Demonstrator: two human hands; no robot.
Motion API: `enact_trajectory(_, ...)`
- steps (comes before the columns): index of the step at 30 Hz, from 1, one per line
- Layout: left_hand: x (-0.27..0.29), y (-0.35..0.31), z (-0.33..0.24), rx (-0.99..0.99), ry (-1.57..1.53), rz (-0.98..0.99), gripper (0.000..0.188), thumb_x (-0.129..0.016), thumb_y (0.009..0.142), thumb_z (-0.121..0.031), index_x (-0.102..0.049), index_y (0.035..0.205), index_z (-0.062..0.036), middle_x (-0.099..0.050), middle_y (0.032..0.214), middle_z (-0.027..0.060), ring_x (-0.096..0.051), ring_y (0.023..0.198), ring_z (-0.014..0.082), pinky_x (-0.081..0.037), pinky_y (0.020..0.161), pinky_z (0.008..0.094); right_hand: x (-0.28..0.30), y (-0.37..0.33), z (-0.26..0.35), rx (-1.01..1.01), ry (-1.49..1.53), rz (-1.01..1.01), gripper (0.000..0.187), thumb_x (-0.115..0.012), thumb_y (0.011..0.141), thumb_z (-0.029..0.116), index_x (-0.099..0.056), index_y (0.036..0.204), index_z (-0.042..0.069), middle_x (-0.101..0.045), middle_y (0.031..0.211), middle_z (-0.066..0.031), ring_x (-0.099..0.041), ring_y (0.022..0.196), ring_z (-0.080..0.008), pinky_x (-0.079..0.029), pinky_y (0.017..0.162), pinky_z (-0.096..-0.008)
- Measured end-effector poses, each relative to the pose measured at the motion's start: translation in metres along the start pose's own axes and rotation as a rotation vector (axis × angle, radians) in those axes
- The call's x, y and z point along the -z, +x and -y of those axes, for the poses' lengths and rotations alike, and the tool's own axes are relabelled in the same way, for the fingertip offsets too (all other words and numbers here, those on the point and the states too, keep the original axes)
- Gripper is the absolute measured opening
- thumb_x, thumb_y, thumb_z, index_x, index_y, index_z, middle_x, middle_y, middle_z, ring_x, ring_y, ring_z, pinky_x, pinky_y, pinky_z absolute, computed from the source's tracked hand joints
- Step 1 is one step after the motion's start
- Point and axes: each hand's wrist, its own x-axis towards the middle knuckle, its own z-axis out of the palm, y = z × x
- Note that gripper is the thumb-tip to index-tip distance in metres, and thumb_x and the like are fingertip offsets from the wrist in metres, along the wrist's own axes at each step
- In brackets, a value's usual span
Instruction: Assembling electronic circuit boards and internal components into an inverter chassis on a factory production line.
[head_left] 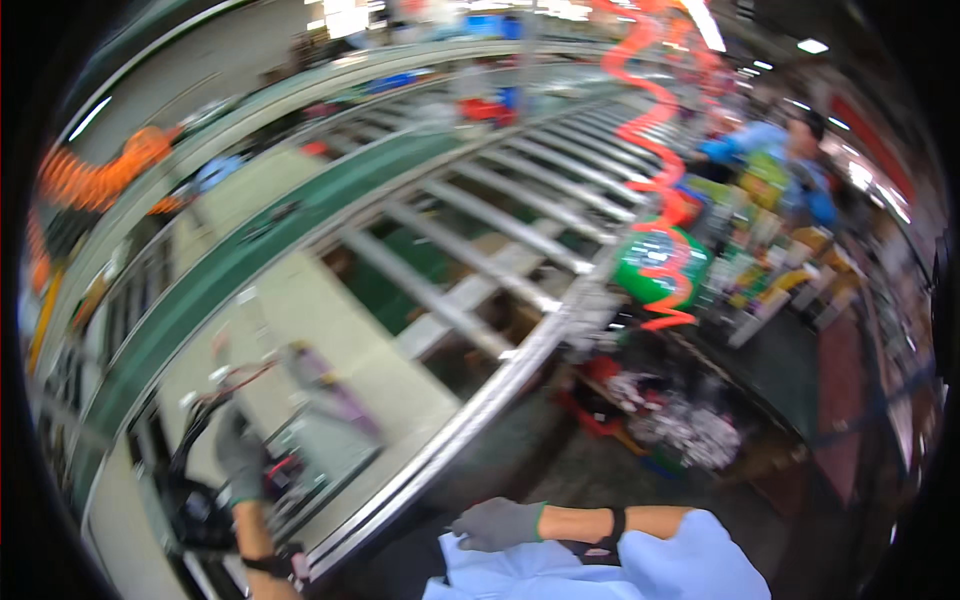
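Observation:
The whole view is motion-blurred. My left hand, in a grey glove, reaches up over a small fixture with red and black wires on the pale bench at the lower left; whether it grips anything is too blurred to tell. My right hand, also in a grey glove with a black wrist strap, lies flat near my body against my light blue shirt and holds nothing. A shiny metal rail runs diagonally between the two hands.
A green conveyor belt and a frame of metal cross bars run away to the upper right. An orange coiled hose hangs over a green round object. A red bin holds small bagged parts. A co-worker in blue stands at far right.

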Motion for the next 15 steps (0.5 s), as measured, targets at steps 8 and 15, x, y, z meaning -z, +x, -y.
enact_trajectory(8, 0.006, 0.001, 0.019, 0.264, 0.453, 0.104, 0.010, -0.055, 0.085, -0.008, -0.061, 0.089, -0.0005, -0.065, 0.083, 0.0174, -0.064, 0.080, 0.0337, -0.048, 0.076, 0.0449, 0.030, -0.123, -0.092, -0.572, 0.154, -0.574, 0.038, -0.055, 0.093, 0.041, -0.070, 0.112, 0.012, -0.070, 0.110, -0.0138, -0.066, 0.105, -0.0345, -0.052, 0.090, -0.0451)
enact_trajectory(15, 0.037, -0.043, 0.004, 0.154, 0.542, -0.023, 0.040, -0.051, 0.101, -0.029, -0.061, 0.121, 0.0045, -0.060, 0.120, 0.0213, -0.060, 0.111, 0.0366, -0.046, 0.096, 0.0424, 0.106, -0.307, -0.188, -0.827, -0.226, -1.982, 0.029, -0.068, 0.085, 0.023, -0.066, 0.104, 0.000, -0.067, 0.105, -0.0188, -0.064, 0.099, -0.0354, -0.049, 0.090, -0.0431)
